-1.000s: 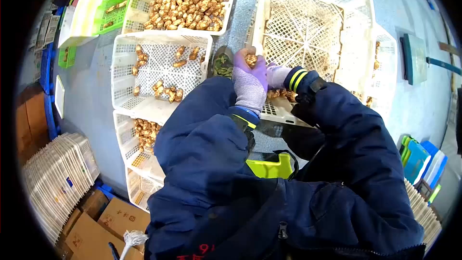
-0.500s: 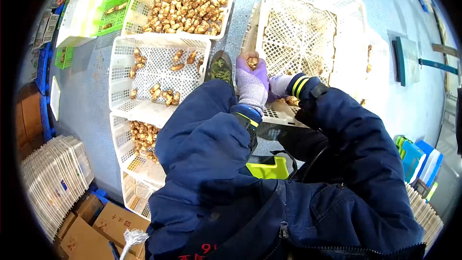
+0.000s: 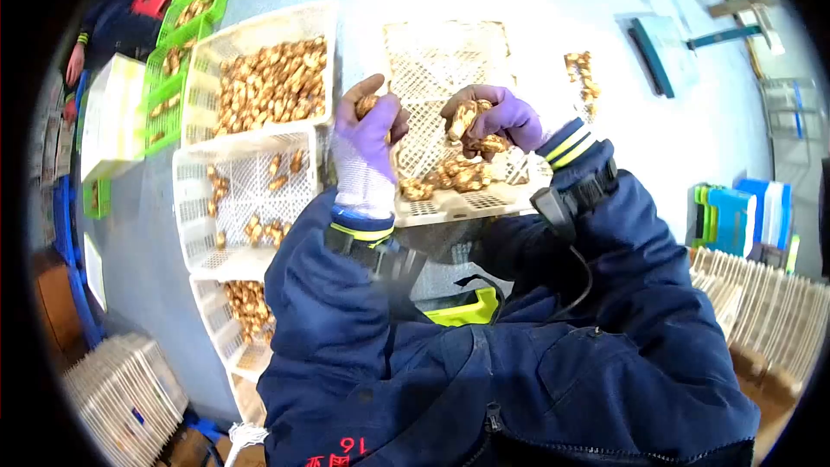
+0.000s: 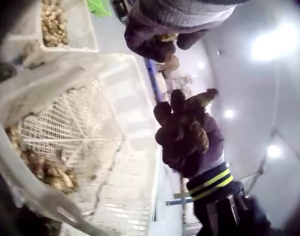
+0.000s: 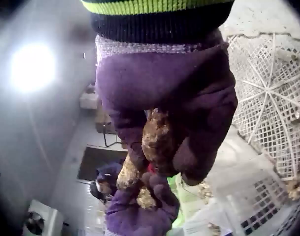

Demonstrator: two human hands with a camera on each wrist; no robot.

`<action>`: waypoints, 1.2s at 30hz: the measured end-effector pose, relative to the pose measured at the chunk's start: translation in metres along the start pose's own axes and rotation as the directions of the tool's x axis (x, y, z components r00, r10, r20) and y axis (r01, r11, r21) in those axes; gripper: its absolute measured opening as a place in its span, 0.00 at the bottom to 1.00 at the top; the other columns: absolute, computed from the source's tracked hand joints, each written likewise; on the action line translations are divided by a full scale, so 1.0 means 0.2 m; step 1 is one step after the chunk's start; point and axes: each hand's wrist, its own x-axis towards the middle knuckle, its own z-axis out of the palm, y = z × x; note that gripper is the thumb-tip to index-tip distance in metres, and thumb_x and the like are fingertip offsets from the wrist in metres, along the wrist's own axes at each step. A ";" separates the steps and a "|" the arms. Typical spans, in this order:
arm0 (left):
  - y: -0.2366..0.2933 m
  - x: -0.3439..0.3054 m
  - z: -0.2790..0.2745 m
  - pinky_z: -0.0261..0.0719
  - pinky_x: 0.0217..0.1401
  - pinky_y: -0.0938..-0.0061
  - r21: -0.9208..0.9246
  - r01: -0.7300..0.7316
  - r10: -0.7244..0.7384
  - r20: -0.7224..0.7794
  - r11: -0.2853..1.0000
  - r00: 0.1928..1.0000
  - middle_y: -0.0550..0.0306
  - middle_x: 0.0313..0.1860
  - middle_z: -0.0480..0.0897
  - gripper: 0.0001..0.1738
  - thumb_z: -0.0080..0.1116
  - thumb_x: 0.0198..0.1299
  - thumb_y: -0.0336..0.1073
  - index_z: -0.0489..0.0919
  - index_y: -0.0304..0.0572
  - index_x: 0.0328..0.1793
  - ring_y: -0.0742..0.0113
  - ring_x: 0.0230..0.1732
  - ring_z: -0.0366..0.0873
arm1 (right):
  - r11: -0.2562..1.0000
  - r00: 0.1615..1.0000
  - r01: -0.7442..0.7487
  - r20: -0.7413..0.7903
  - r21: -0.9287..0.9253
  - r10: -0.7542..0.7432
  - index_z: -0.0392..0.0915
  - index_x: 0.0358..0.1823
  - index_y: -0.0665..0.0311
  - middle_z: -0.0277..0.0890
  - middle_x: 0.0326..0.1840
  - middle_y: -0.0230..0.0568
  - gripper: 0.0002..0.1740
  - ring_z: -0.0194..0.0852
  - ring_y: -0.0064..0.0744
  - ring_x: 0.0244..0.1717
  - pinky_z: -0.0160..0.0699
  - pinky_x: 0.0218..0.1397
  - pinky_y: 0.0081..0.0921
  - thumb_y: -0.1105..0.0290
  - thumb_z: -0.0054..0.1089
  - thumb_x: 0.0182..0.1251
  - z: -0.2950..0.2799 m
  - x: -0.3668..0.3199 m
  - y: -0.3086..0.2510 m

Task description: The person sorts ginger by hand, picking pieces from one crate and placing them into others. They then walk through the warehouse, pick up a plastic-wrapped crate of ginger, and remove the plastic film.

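Knobbly brown roots lie at the near edge of a white mesh crate (image 3: 458, 205), among them a root cluster (image 3: 462, 175). Above the crate's left side, my gloved left hand (image 3: 367, 143) holds a small root (image 3: 367, 105) in curled fingers. Over the roots, my gloved right hand (image 3: 510, 117) grips a longer, paler root (image 3: 465, 121), with a darker piece (image 3: 491, 145) beneath. In the right wrist view two roots (image 5: 157, 137) (image 5: 127, 174) show at the right hand's (image 5: 164, 88) fingers; the left hand (image 5: 140, 214) is below. The left wrist view shows the right hand (image 4: 189, 137) raised, gripping roots.
Left of the hands stand a full crate of roots (image 3: 272, 82), a sparsely filled crate (image 3: 246, 195) and another crate (image 3: 212, 316). Green baskets (image 3: 169, 86) are beyond them. A yellow-green object (image 3: 467, 310) lies between the legs. At upper left is another person's hand (image 3: 75, 63).
The head view has shifted. My hands have moved apart; the right hand, hidden behind the left before, now shows over the crate with roots in its grip. The left hand still holds its root.
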 end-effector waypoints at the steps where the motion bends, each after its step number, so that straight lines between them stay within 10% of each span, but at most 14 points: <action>1: 0.03 -0.04 0.04 0.74 0.35 0.82 0.053 0.001 -0.002 0.012 0.999 1.000 0.49 0.54 0.70 0.13 0.56 0.59 0.26 0.77 0.41 0.50 0.76 0.32 0.72 | 0.968 0.995 -0.020 -0.085 0.249 0.043 0.75 0.47 0.70 0.79 0.40 0.44 0.20 0.79 0.30 0.37 0.79 0.45 0.26 0.80 0.57 0.48 0.11 -0.07 -0.15; 3: 0.03 -0.08 0.06 0.76 0.38 0.81 0.026 -0.062 0.056 0.188 0.998 0.981 0.50 0.54 0.71 0.15 0.56 0.59 0.27 0.76 0.41 0.53 0.75 0.34 0.74 | 0.950 0.979 -0.024 -0.184 0.312 0.086 0.74 0.49 0.70 0.79 0.40 0.43 0.22 0.79 0.29 0.39 0.80 0.46 0.26 0.80 0.57 0.47 0.16 -0.18 -0.21; 9: 0.12 -0.11 0.21 0.80 0.51 0.73 0.070 0.171 -0.184 0.289 0.983 0.939 0.49 0.53 0.75 0.23 0.56 0.62 0.35 0.70 0.37 0.62 0.62 0.53 0.76 | 0.912 0.931 -0.123 -0.365 -0.392 -0.031 0.73 0.53 0.64 0.78 0.32 0.33 0.21 0.72 0.15 0.26 0.71 0.27 0.14 0.78 0.57 0.54 0.19 -0.26 -0.30; 13: 0.08 -0.10 0.30 0.81 0.44 0.78 0.295 0.155 -0.257 0.348 0.943 0.901 0.50 0.49 0.78 0.26 0.58 0.60 0.35 0.69 0.35 0.63 0.67 0.44 0.79 | 0.677 0.917 -0.086 -0.324 -0.731 -0.234 0.71 0.55 0.64 0.77 0.40 0.43 0.22 0.76 0.33 0.46 0.74 0.50 0.25 0.76 0.57 0.56 0.13 -0.24 -0.23; 18: 0.05 -0.08 0.30 0.76 0.29 0.78 0.144 0.238 -0.274 0.329 0.960 0.904 0.48 0.36 0.80 0.25 0.58 0.59 0.38 0.70 0.30 0.58 0.68 0.29 0.79 | 0.958 0.932 -0.028 -0.353 -0.285 -0.078 0.71 0.54 0.63 0.78 0.35 0.38 0.20 0.74 0.20 0.28 0.75 0.30 0.18 0.70 0.58 0.59 -0.01 -0.30 -0.27; 21: -0.01 -0.06 0.25 0.75 0.29 0.78 -0.016 0.335 -0.309 0.351 0.942 0.884 0.47 0.36 0.79 0.22 0.56 0.59 0.38 0.71 0.32 0.55 0.67 0.28 0.78 | 0.944 0.872 0.287 -0.364 -0.160 -0.327 0.72 0.54 0.66 0.76 0.38 0.39 0.21 0.73 0.19 0.33 0.74 0.34 0.19 0.71 0.60 0.58 -0.09 -0.34 -0.29; 26: -0.08 -0.02 0.18 0.74 0.31 0.78 -0.130 0.509 -0.442 0.346 0.851 0.827 0.46 0.39 0.79 0.19 0.55 0.60 0.39 0.71 0.35 0.53 0.67 0.32 0.76 | 0.961 0.853 0.267 -0.444 -0.076 -0.273 0.72 0.54 0.68 0.71 0.54 0.42 0.18 0.75 0.28 0.48 0.77 0.49 0.23 0.70 0.54 0.64 -0.10 -0.34 -0.25; 29: -0.06 0.03 0.14 0.83 0.44 0.73 -0.354 0.404 -0.385 0.126 0.843 0.914 0.46 0.46 0.78 0.19 0.57 0.60 0.35 0.70 0.33 0.54 0.59 0.45 0.79 | 0.968 0.859 0.247 -0.454 -0.037 -0.236 0.69 0.57 0.68 0.74 0.53 0.44 0.19 0.75 0.30 0.52 0.78 0.53 0.26 0.70 0.51 0.67 -0.10 -0.33 -0.27; 31: 0.04 0.11 0.04 0.77 0.61 0.64 -0.405 0.015 0.022 0.088 0.914 0.996 0.38 0.57 0.72 0.18 0.54 0.62 0.31 0.69 0.28 0.54 0.52 0.60 0.72 | 0.975 0.872 0.223 -0.451 0.023 -0.189 0.69 0.57 0.69 0.73 0.54 0.44 0.20 0.75 0.30 0.52 0.78 0.52 0.25 0.70 0.51 0.66 -0.08 -0.32 -0.26; 33: 0.10 0.12 0.01 0.77 0.59 0.64 -0.503 0.056 -0.095 -0.052 0.862 0.994 0.42 0.51 0.76 0.21 0.54 0.63 0.38 0.70 0.30 0.56 0.53 0.55 0.76 | 0.978 0.873 0.207 -0.449 -0.008 -0.189 0.68 0.58 0.69 0.73 0.53 0.44 0.21 0.75 0.30 0.51 0.78 0.51 0.24 0.69 0.53 0.65 -0.02 -0.31 -0.29; 34: 0.08 0.10 0.04 0.78 0.58 0.65 -0.183 -0.007 0.021 0.073 0.983 0.997 0.42 0.53 0.75 0.21 0.55 0.63 0.37 0.69 0.30 0.57 0.52 0.55 0.75 | 0.953 0.860 0.293 -0.456 0.072 -0.230 0.68 0.58 0.70 0.73 0.51 0.43 0.22 0.76 0.29 0.46 0.77 0.46 0.21 0.70 0.55 0.64 -0.01 -0.27 -0.26; 36: 0.04 -0.01 0.18 0.77 0.60 0.62 -0.149 0.264 -0.227 0.223 0.953 0.948 0.42 0.57 0.72 0.24 0.51 0.64 0.36 0.65 0.32 0.63 0.51 0.59 0.72 | 0.939 0.831 0.343 -0.461 -0.015 -0.311 0.68 0.56 0.70 0.73 0.48 0.42 0.21 0.76 0.27 0.42 0.75 0.43 0.20 0.71 0.57 0.62 0.06 -0.24 -0.26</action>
